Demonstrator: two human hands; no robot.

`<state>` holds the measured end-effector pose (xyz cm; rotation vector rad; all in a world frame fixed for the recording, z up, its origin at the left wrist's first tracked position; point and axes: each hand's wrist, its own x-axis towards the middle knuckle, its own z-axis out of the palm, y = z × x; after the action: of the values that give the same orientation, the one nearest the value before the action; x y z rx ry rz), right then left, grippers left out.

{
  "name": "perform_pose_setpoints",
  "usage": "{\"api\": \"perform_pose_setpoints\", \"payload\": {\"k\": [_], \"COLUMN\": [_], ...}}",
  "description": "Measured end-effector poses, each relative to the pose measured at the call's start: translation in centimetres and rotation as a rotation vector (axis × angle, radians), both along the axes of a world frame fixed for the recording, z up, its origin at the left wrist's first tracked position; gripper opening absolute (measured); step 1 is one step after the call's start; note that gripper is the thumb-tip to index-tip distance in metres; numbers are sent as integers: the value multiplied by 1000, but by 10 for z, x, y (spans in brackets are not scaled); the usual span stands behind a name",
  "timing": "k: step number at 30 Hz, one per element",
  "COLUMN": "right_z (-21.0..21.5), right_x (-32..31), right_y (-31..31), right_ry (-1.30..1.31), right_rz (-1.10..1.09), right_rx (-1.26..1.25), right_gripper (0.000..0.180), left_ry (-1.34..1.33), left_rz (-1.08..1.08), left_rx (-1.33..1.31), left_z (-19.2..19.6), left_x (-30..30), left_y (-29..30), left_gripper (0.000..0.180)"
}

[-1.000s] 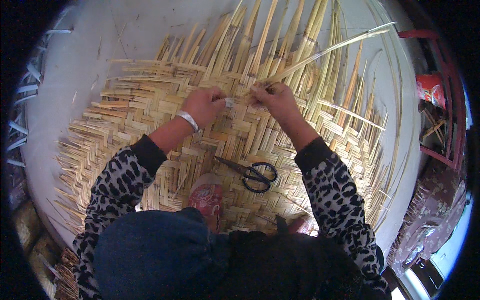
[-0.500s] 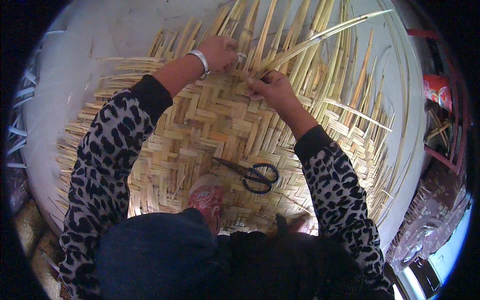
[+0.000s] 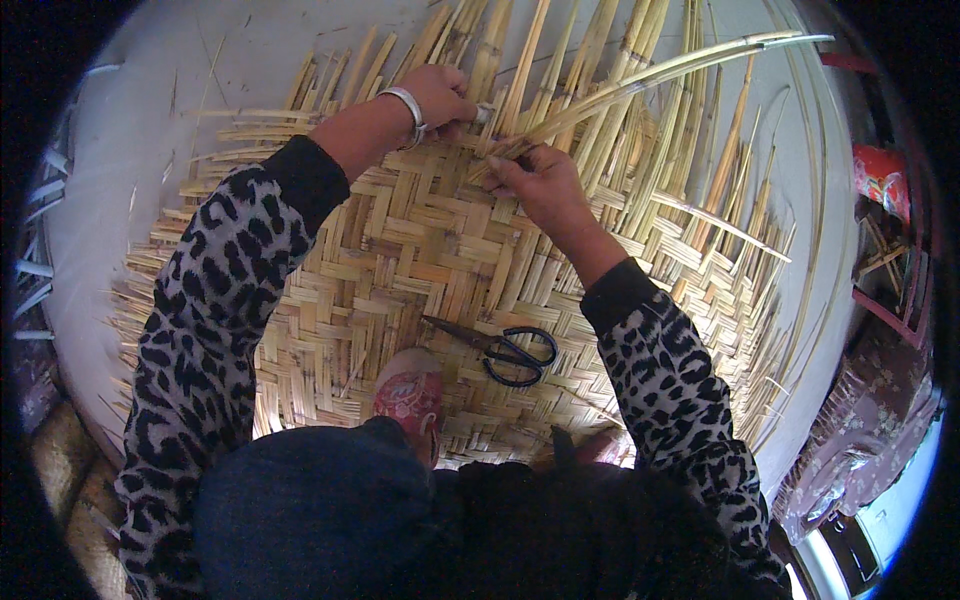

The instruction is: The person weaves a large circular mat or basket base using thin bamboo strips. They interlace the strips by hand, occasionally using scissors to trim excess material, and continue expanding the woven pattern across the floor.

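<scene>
1. Pale grey floor (image 3: 150, 150) lies under you, and a large woven bamboo mat (image 3: 420, 260) spreads across most of it, its loose strip ends fanning out past the mat's far edge and its right edge.
2. Your left hand (image 3: 440, 98) reaches to the far edge of the woven part, with a silver bangle (image 3: 408, 105) on the wrist. Its fingers are curled together onto the strips there; what they pinch is too small to tell for sure.
3. Your right hand (image 3: 540, 180) sits just beside the left, a little nearer to you, closed on a bundle of long bamboo strips (image 3: 660, 75). That bundle lifts off the mat and arcs away toward the far right corner, above the flat strips.
4. Both sleeves are leopard-patterned; the forearms come in from the near edge and meet at the unfinished far border of the weave.
5. Black-handled scissors (image 3: 505, 350) lie flat on the woven area, near the middle of the near half, well apart from both hands, blades pointing left.
6. Your foot in a reddish patterned shoe (image 3: 410, 395) rests on the mat at its near edge, just left of the scissors.
7. Off the right edge of the mat stand a red frame and some reddish patterned cloth (image 3: 850, 440).
</scene>
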<state>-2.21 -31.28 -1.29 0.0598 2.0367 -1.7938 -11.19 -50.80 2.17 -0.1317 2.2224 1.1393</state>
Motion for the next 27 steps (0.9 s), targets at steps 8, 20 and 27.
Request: {"api": "perform_pose_setpoints", "payload": {"k": [8,20,27], "right_z": [6,2,2], "right_x": [-5,-8,0], "right_y": [0,-3,-3], "right_ry": [131,39,77], "right_rz": [83,18,27], "right_rx": [232,-47,-31], "right_gripper": [34,29,27], "left_ry": [429,166,212], "left_rz": [-254,-101,-166], "left_rx": [-228,-56,15], "left_z": [-23,-15,-25], "left_x": [-1,3,-2], "left_y": [-13,-12,-16], "left_gripper": [25,20,20]}}
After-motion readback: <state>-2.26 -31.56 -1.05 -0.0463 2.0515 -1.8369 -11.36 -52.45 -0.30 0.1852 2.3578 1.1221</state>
